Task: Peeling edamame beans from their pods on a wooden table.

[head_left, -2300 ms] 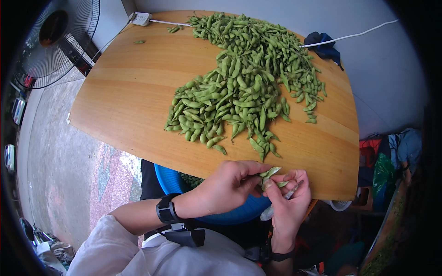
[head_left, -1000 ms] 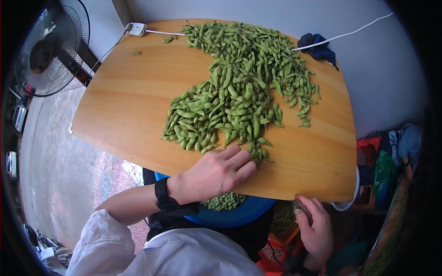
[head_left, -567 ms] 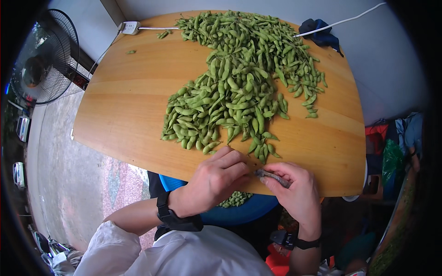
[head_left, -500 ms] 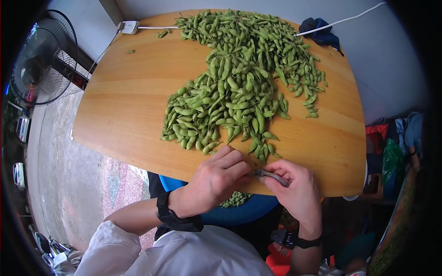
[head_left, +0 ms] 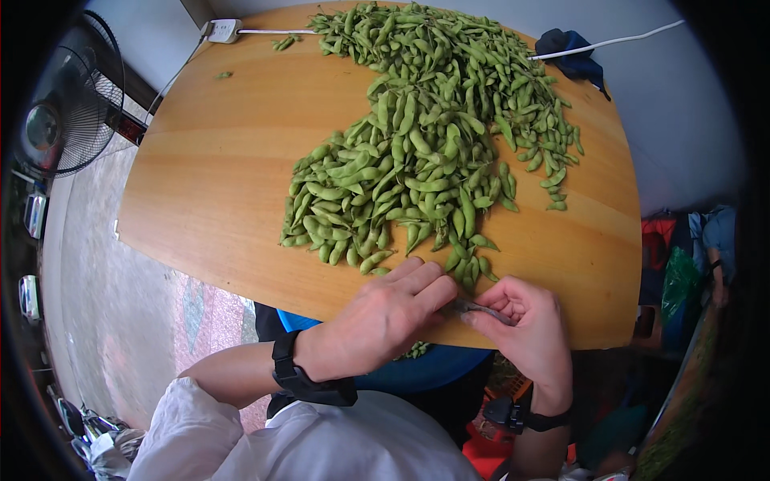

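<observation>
A large heap of green soybean pods [head_left: 417, 152] covers the middle and far part of the wooden table [head_left: 200, 176]. At the near edge my right hand [head_left: 529, 329] is closed around a slim grey metal tool [head_left: 488, 311], its kind unclear. The tool's end reaches the fingers of my left hand [head_left: 377, 321]. Those fingers are curled and pressed together just left of it, and what they hold is hidden behind them. Several loose pods lie just beyond both hands. Below the table edge, a blue basin [head_left: 429, 375] holds small green pieces [head_left: 417, 350], partly covered by my left hand.
A power strip [head_left: 223, 30] with a white cable sits at the far left corner. Beside the table's left side stands a black fan [head_left: 68, 120]. Dark blue cloth [head_left: 571, 56] lies at the far right, against the wall. A green plastic bag [head_left: 678, 276] hangs at right.
The view has shifted slightly, so the heap appears higher and farther right. Both hands stay together at the near edge, still closed, with the tool in my right hand.
</observation>
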The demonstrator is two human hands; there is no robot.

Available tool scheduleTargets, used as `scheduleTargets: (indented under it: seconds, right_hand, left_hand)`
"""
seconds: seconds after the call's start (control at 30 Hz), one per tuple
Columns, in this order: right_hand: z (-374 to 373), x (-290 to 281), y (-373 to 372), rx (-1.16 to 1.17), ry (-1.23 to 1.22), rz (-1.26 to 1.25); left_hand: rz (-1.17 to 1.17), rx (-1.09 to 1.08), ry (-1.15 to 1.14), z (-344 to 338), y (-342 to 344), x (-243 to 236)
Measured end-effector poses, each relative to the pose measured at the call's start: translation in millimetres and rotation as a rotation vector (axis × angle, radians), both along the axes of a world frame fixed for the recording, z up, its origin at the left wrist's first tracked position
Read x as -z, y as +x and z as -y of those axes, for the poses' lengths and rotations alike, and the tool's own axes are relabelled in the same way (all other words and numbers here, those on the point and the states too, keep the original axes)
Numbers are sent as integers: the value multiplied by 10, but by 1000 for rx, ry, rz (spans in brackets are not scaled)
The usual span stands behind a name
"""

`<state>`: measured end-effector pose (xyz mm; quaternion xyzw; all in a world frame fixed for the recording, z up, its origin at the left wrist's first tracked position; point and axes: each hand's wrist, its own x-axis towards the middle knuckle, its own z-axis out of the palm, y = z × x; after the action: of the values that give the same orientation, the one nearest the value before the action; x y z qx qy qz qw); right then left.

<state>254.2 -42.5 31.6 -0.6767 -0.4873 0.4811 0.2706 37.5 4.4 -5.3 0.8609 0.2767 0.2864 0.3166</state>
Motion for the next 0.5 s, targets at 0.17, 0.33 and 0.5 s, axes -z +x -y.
scheduleTargets:
  seconds: [0.17,0.33,0.5]
  right_hand:
    - [-13,-25,-5,-12,-44,-1]
    - [-44,-43,-32,-46,-24,57]
    - [-130,-95,-65,-98,-79,169]
  left_hand:
    - [-4,-24,-28,-12,-3,-20]
    - [13,5,-11,-17,0,4]
    - [-5,3,18,7,5,35]
